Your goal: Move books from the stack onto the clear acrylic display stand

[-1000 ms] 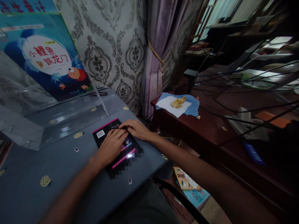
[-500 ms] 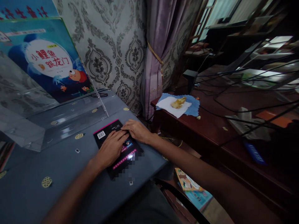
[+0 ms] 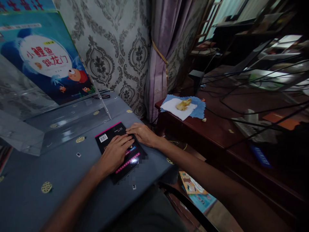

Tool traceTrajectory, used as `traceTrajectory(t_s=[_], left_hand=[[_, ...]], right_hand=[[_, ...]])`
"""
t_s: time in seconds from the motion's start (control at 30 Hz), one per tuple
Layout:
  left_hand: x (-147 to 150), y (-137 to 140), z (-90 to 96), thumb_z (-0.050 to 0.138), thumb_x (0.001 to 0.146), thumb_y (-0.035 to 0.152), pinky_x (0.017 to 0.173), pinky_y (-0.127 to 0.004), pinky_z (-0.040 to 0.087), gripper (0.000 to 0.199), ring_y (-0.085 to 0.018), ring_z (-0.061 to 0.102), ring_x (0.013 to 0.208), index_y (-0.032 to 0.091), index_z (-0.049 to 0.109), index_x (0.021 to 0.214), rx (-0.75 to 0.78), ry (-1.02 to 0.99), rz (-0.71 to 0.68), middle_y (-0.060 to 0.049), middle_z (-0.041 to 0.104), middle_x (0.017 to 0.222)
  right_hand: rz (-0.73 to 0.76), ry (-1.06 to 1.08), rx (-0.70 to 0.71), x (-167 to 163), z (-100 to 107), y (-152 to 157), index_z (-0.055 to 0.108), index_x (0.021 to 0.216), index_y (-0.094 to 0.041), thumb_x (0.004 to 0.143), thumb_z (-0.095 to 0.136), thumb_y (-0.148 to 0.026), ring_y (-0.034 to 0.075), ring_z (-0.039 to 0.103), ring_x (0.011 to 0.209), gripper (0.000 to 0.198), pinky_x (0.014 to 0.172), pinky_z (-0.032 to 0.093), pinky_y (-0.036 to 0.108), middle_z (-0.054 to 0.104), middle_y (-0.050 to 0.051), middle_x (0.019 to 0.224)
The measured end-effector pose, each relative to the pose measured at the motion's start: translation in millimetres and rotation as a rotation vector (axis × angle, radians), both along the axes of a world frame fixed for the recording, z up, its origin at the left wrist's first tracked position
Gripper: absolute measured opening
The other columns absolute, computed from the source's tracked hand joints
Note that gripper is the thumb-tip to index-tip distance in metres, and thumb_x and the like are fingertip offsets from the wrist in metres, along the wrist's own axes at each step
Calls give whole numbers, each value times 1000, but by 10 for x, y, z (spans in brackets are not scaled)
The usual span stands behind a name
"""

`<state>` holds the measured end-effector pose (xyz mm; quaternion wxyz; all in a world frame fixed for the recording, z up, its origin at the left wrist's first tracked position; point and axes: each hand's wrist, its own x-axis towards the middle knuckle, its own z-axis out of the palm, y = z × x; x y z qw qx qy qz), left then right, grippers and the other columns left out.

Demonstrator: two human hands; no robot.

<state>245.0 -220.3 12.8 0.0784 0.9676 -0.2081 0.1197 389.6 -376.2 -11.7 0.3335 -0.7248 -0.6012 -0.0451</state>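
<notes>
A black book [image 3: 110, 134] with a pink edge and a white barcode lies closed and tilted on the grey patterned tabletop [image 3: 70, 180]. My left hand [image 3: 117, 150] rests flat across the middle of its cover, fingers stretched toward the right. At the book's upper right edge is my right hand [image 3: 142, 134], its fingers reaching onto the cover and nearly meeting the left fingertips. Neither hand grasps anything; both are open. Part of the cover is hidden under the hands, and its lower corner is blurred by blocks.
A clear stand [image 3: 70, 129] holds a blue picture book [image 3: 48, 61] at the back left. To the right, a dark red desk [image 3: 217, 125] carries cables and a blue cloth [image 3: 199, 108] with white paper. Picture books [image 3: 200, 196] lie low beside the chair.
The view has shifted slightly, so the scene sits a little further left and up. Both hands stay on the book in nearly the same pose.
</notes>
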Motion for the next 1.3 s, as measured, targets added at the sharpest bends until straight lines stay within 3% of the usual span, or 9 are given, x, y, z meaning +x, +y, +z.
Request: traceTrajectory(t_s=[0.33,0.7,0.97,1.1,1.3], left_hand=[[-27,-26,-3,47,91,5,104,-44,49,41,-25,63,119,16,64,127,33,-54,2,-12,68,131],[-76,-83,-4,47,94,7,101,-48,50,39,-26,62,119,16,63,128,1,-16,-11,-11,67,131],[-173,-105,74,42,91,5,110,-49,44,49,-22,58,126,23,62,133,-162,69,-67,-8,66,134],[-200,-139,82,42,89,3,109,-52,44,52,-24,56,126,23,61,133,-134,84,-64,-8,64,136],[-211,-178,89,43,95,8,107,-51,45,42,-24,56,123,21,63,130,-148,87,-45,-8,65,133]], right_hand=[[22,77,58,1,-2,-80,76,107,-16,83,45,5,20,68,108,44,94,55,39,76,10,112],[21,-48,-35,-89,31,-180,73,114,-14,87,47,4,23,67,110,42,99,52,43,74,12,120],[112,22,-12,-119,-41,-379,68,125,-14,88,43,2,19,59,129,47,109,48,41,69,12,131],[107,5,3,-164,-103,-468,65,129,-16,88,44,1,19,55,133,50,111,47,42,66,11,135],[101,33,-12,-175,-85,-486,64,131,-18,86,43,2,18,55,134,54,112,46,43,66,9,136]])
